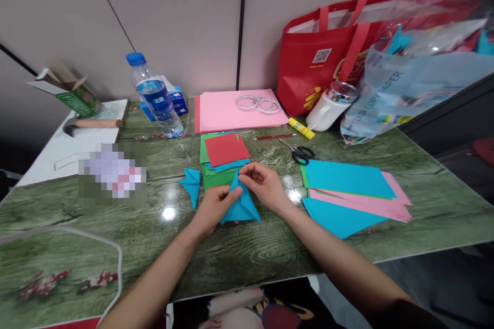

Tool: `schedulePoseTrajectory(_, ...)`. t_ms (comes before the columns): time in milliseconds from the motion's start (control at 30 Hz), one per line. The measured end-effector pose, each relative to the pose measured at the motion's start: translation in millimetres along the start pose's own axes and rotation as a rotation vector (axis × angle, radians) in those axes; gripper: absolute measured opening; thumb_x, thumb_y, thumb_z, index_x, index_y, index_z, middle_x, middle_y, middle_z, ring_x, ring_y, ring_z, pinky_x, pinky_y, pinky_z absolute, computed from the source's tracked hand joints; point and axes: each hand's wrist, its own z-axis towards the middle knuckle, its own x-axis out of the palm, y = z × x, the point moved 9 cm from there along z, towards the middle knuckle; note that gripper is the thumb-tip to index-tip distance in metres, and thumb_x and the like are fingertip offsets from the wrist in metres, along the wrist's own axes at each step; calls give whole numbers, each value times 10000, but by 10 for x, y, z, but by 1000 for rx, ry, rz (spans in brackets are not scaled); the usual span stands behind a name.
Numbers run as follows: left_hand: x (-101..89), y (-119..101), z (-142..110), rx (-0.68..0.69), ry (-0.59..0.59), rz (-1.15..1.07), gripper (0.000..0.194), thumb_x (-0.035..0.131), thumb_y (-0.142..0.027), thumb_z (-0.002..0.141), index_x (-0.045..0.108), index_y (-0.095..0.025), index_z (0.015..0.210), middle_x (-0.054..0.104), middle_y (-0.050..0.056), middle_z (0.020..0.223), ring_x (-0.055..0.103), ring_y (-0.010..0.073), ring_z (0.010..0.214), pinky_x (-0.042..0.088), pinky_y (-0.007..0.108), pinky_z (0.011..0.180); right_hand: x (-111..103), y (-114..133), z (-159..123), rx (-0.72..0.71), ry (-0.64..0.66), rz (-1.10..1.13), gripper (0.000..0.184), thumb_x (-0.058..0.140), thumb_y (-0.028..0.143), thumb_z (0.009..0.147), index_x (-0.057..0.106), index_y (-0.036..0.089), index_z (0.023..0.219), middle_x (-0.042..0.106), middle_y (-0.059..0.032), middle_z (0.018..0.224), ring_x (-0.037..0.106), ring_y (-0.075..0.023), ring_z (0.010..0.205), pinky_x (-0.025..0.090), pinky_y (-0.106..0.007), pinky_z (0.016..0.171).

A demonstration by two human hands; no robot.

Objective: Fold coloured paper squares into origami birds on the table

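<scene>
A folded piece of blue paper (pixel 246 207), pointed at the top and wide at the bottom, is held between my hands near the table's front. My left hand (pixel 214 208) grips its left side, thumb pressed on the front face. At the upper tip, the thumb and fingers of my right hand (pixel 264 185) pinch the paper. Another folded blue paper piece (pixel 192 185) lies on the table to the left. Just behind my hands is a stack of square paper, with red sheets (pixel 227 149) on top and blue and green sheets (pixel 216 179) below.
On the right lie blue and pink paper sheets (pixel 347 177), with scissors (pixel 301 153), a pencil (pixel 275 136) and a glue stick (pixel 301 128) behind. Pink paper (pixel 219 110) bears two white rings. A water bottle (pixel 158 97), hammer (pixel 94 123), white mug (pixel 330 110) and red bag (pixel 301 72) stand or lie farther back.
</scene>
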Motion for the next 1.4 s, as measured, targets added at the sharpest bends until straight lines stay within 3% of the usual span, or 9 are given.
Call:
schedulePoseTrajectory(167, 80, 22, -20, -46, 67, -43, 419, 630, -545, 674, 592, -132, 614, 623, 14, 496, 556, 130, 399, 474, 241, 398, -22, -27, -9, -13, -31, -30, 145, 645, 278, 711, 556, 194, 789, 574, 19, 686, 546, -112, 644, 446, -239, 605)
schedulePoseTrajectory(300, 80, 18, -12, -33, 60, -95, 425, 626, -546, 678, 590, -127, 615, 628, 18, 483, 560, 128, 380, 480, 233, 381, 58, -182, -8, 159, 78, 50, 312, 707, 316, 648, 551, 204, 893, 574, 40, 651, 547, -109, 602, 431, -231, 566)
schedulePoseTrajectory(400, 94, 26, -15, -34, 73, -95, 440, 618, -555, 682, 593, -121, 616, 632, 26, 484, 572, 130, 384, 484, 227, 384, 80, -251, -18, 248, 113, 76, 329, 767, 318, 564, 571, 187, 793, 576, 48, 633, 528, -91, 566, 419, -223, 559)
schedulePoseTrajectory(533, 135, 40, -30, -53, 118, -53, 458, 587, -560, 712, 601, -110, 627, 634, 40, 478, 583, 131, 384, 474, 209, 389, 42, -259, -20, 272, 65, 45, 319, 784, 343, 530, 572, 170, 694, 563, 53, 585, 488, -77, 516, 382, -212, 516)
schedulePoseTrajectory(933, 156, 27, -34, -46, 135, -59, 427, 613, -520, 710, 617, -101, 629, 644, 57, 479, 589, 134, 386, 474, 205, 396, 25, -205, -36, 189, 4, -64, 310, 738, 417, 575, 587, 172, 688, 568, 28, 585, 485, -100, 518, 372, -230, 494)
schedulePoseTrajectory(1167, 114, 10, -31, -7, 103, -8, 412, 607, -517, 718, 628, -112, 648, 666, 61, 526, 612, 154, 428, 492, 238, 433, 60, -177, -34, 171, 49, -61, 320, 704, 454, 607, 559, 176, 672, 534, 36, 588, 452, -95, 528, 350, -223, 491)
schedulePoseTrajectory(1400, 154, 27, -34, 1, 118, 31, 430, 593, -550, 708, 645, -127, 644, 669, 47, 539, 619, 163, 450, 499, 250, 452, 60, -85, -52, 73, 34, -164, 393, 509, 522, 782, 441, 193, 576, 401, 46, 552, 380, -99, 518, 314, -232, 492)
